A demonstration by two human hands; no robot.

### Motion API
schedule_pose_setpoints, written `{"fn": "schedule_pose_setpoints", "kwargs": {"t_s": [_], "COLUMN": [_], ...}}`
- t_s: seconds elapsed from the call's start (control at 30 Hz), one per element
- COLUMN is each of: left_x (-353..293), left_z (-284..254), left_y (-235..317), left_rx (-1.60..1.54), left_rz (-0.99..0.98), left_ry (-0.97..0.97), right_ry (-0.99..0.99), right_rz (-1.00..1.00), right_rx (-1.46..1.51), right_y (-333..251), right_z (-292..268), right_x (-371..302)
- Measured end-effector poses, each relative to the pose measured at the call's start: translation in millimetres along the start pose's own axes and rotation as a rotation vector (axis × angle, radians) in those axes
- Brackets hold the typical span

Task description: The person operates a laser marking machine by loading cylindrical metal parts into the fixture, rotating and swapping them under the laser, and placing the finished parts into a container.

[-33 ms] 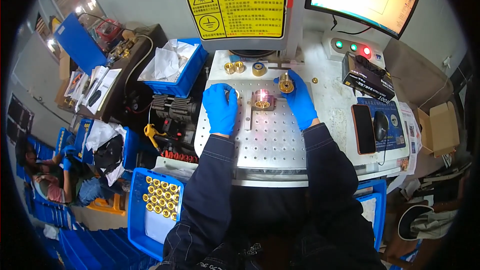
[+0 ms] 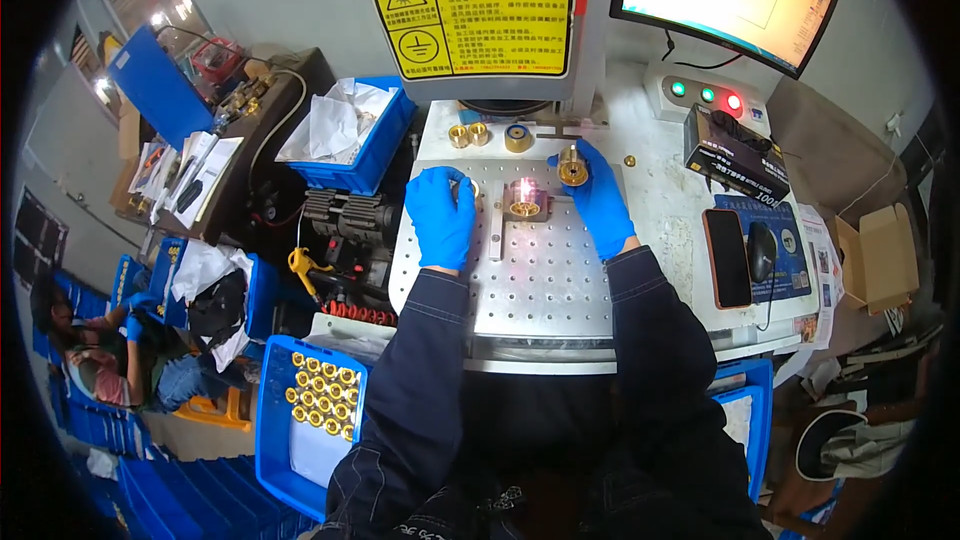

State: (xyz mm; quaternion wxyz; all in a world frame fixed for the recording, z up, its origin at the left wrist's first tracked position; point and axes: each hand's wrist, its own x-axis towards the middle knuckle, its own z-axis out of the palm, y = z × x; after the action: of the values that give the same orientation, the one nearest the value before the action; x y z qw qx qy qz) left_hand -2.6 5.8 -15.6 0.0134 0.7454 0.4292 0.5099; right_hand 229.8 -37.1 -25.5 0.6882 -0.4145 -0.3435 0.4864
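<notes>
My right hand [image 2: 602,202], in a blue glove, grips a brass fitting [image 2: 573,172] whose round open end faces up toward me. Just left of it a second brass fitting [image 2: 525,206] sits in a holder on the perforated metal plate [image 2: 545,290], with a bright pinkish-white glow on its top. My left hand [image 2: 440,218], gloved too, rests at the plate's left side with its fingers curled. A bit of shiny metal shows by its fingertips, but what it holds is mostly hidden. Behind the plate stand two small brass pieces [image 2: 468,135] and a dark-topped brass ring [image 2: 517,138].
A grey machine head [image 2: 480,20] with a yellow warning label overhangs the plate. Rows of brass fittings lie in a blue bin [image 2: 265,430] at lower left. To the right are a glove box [image 2: 735,155], a phone [image 2: 727,258] and a mouse [image 2: 762,252]. A co-worker [image 2: 110,360] sits far left.
</notes>
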Motion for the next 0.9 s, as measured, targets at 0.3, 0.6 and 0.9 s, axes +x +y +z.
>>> {"fn": "schedule_pose_setpoints", "kwargs": {"t_s": [0.3,0.6,0.9], "left_x": [0,-2,4], "left_z": [1,-1,-6], "left_y": [-5,-4,6], "left_rx": [0.001,-0.022,-0.012], "left_rz": [0.003,-0.001,0.002], "left_ry": [-0.005,-0.017,-0.02], "right_ry": [-0.108,-0.11,-0.111], "right_rz": [-0.11,-0.037,-0.113], "right_rx": [-0.046,-0.006,-0.188], "right_y": [11,18,10], "right_z": [-6,-12,-7], "right_x": [3,9,5]}}
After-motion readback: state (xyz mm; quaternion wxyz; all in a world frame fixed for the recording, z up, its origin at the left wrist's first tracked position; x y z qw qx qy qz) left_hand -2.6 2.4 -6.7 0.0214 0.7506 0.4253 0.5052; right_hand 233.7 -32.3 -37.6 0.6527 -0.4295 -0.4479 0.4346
